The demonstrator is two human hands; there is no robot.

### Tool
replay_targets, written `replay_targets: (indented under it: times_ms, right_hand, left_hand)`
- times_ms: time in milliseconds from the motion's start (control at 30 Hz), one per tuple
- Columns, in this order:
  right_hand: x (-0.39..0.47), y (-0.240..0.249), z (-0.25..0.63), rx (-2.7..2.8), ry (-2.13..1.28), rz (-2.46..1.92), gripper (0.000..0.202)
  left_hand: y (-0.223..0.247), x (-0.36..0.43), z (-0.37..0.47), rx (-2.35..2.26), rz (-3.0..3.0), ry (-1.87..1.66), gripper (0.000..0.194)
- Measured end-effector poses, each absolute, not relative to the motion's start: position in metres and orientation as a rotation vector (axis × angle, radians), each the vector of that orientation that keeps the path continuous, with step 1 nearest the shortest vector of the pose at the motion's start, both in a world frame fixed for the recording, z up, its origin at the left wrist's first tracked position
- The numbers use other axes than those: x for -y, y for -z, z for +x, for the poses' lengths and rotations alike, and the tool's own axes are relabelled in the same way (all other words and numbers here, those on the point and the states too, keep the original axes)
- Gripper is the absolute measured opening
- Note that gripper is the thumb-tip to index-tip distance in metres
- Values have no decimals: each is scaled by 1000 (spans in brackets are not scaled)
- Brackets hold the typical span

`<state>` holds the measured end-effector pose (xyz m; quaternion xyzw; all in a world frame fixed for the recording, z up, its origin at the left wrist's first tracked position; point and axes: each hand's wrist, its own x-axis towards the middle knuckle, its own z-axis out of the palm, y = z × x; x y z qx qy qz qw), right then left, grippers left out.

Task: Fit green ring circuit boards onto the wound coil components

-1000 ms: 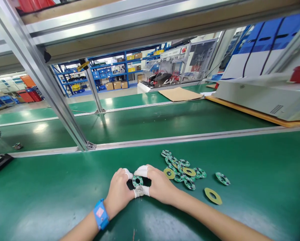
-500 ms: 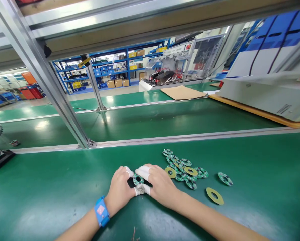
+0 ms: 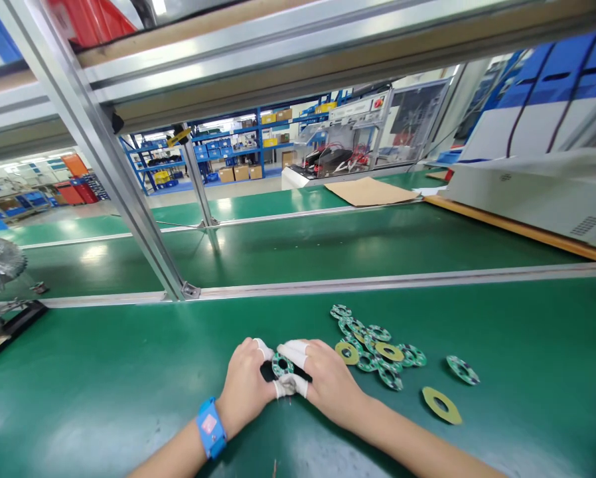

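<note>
A ring-shaped green circuit board (image 3: 283,364) is pinched between my two hands, low over the green work surface. My left hand (image 3: 248,375) grips its left side with thumb and forefinger, both in white finger cots. On the opposite side, my right hand (image 3: 328,378) closes its white-covered fingers around the same board. Something black shows behind the board between my palms; its kind is hidden. To the right of my right hand lies a loose pile of similar ring boards (image 3: 368,362), some with yellowish backs up. A blue wrist strap (image 3: 211,427) circles my left wrist.
Farther right lie a single ring board (image 3: 462,370) and a yellowish ring (image 3: 442,405). An aluminium post (image 3: 113,166) rises at the left from a metal rail (image 3: 377,282). A grey metal box (image 3: 531,199) stands back right, and a black-edged fixture (image 3: 14,328) sits far left.
The camera view has shifted, so the whole scene sits slightly lower and farther right. Both hands keep hold of the same ring board, with hardly any change in their grip.
</note>
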<state>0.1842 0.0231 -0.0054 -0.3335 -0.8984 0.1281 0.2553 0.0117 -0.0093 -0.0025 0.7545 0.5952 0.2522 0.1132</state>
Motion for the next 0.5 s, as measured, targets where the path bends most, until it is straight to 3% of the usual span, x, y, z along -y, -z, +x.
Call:
replay_targets:
  times_ms: [500]
  right_hand:
    - [-20, 4, 183, 2349, -440, -907, 29]
  left_hand:
    - [9, 9, 14, -1760, 2223, -801, 26]
